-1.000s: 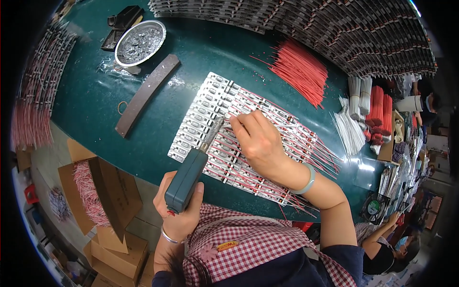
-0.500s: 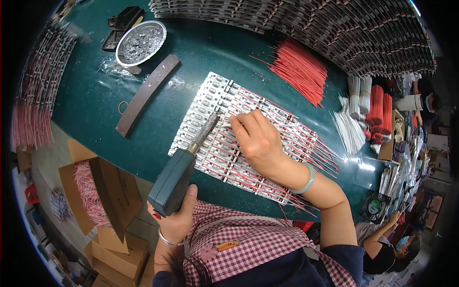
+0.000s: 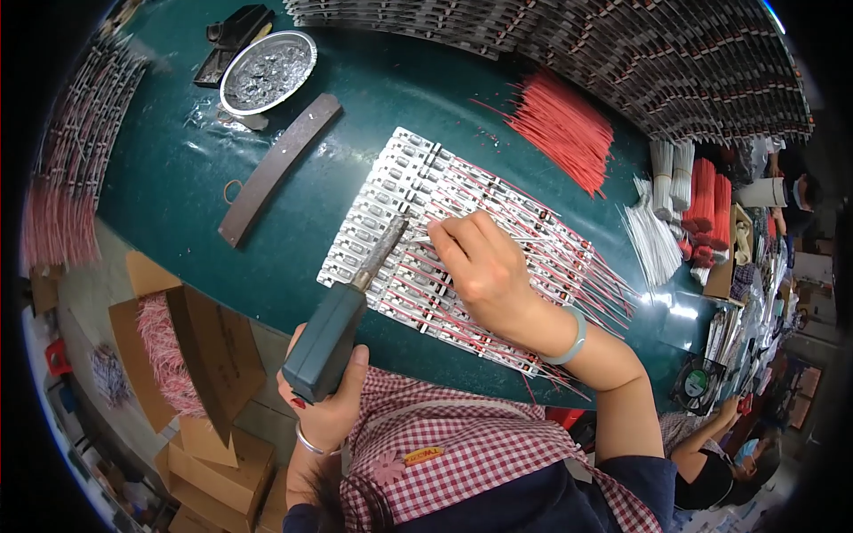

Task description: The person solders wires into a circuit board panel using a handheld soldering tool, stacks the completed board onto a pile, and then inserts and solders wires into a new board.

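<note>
The left hand is wrapped tight around a dark green soldering tool. Its long metal tip reaches over the white boards, near the fingers of the right hand. That hand is curled, with the fingertips bunched close together over the boards. The spot is so small that I cannot tell if a wire is pinched there.

The white boards lie in a slanted block on the green table, in front of the person. Thin red and white wires lie across their right part, and the right hand and wrist hide some of them.

Past the boards is a heap of red wires. White wires sit farther right, next to red bundles. A bent brown strip lies to the left, with a round bowl of silvery bits and a black box beyond it. Big stacks fill the far edge. A cardboard box with pink and white wires stands below the table's left side. A small fan is at the right, near another person.
</note>
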A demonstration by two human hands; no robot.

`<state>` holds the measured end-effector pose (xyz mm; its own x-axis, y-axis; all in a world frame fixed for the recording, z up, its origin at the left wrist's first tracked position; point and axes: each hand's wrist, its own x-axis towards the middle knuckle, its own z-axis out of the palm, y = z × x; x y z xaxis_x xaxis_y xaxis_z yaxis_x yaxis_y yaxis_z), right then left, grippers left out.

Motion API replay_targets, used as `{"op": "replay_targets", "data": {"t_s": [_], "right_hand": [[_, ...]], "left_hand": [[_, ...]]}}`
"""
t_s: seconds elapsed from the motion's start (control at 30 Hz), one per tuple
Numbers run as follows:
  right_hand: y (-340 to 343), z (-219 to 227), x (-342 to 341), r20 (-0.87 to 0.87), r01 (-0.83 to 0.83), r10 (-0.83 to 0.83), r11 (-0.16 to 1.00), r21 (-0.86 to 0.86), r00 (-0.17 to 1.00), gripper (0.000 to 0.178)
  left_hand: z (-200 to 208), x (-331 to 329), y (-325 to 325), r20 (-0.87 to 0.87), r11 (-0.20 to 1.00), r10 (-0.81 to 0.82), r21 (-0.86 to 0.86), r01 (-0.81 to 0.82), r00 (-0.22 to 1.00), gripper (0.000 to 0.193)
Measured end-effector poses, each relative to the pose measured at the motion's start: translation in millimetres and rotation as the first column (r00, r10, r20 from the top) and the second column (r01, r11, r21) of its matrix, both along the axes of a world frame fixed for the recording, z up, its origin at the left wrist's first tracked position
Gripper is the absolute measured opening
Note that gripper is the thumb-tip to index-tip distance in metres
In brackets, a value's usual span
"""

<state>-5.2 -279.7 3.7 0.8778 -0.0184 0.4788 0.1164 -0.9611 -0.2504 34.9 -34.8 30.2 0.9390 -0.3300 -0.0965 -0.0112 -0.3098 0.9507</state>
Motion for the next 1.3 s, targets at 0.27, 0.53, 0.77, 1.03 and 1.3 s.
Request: {"op": "replay_targets", "data": {"t_s": [0.27, 0.53, 0.77, 1.03, 1.3], "right_hand": [[1, 0, 1, -0.01, -0.004, 0.004, 1.0, -0.004, 1.0, 0.034], [1, 1, 2, -0.024, -0.007, 0.007, 1.0, -0.019, 1.0, 0.034], [2, 0, 3, -0.005, -0.006, 0.005, 0.999, -0.034, 1.0, 0.034], [3, -2, 2, -0.009, 0.016, -0.016, 0.999, -0.049, 1.0, 0.031], [3, 2, 1, -0.033, 0.008, -0.01, 0.999, -0.045, 0.999, 0.031]], "left_hand": [[4, 5, -4, 0.074, 0.989, -0.143, 0.047, 0.139, 0.987, 0.025], [6, 6, -8, 0.112, 0.984, -0.168, 0.074, 0.161, 0.979, 0.022], [13, 7, -9, 0.114, 0.98, -0.178, 0.113, 0.165, 0.977, 0.022], [7, 2, -1, 0.058, 0.998, -0.057, 0.006, 0.056, 0.997, 0.027], [5, 3, -4, 0.086, 0.995, -0.099, -0.005, 0.1, 0.991, 0.027]]}}
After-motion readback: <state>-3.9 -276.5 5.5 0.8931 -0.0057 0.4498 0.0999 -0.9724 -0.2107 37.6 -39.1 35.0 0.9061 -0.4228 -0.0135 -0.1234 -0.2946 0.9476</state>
